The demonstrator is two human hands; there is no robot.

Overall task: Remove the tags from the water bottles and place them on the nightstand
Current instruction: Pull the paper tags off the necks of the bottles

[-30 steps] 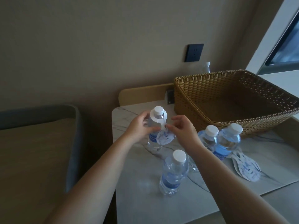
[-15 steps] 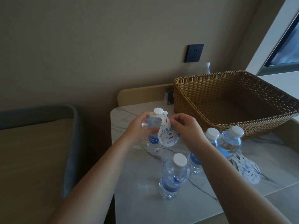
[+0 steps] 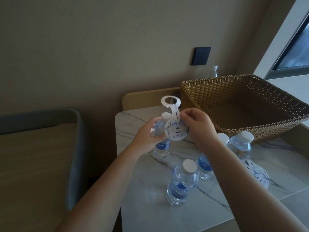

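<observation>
White card tag (image 3: 173, 124), thin, light, bendy; right hand (image 3: 199, 128) pinches its right edge, ring hole above the grip and clear of the cap. Left hand (image 3: 147, 136) wraps the bottle (image 3: 161, 144), probably resting on the nightstand (image 3: 150, 198). Hold the tag lightly by its edge.

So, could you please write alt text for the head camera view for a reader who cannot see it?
A right hand lifts a paper tag clear of a water bottle gripped by the left hand on a marble nightstand. Three more capped bottles, removed tags and a wicker basket sit nearby.
</observation>
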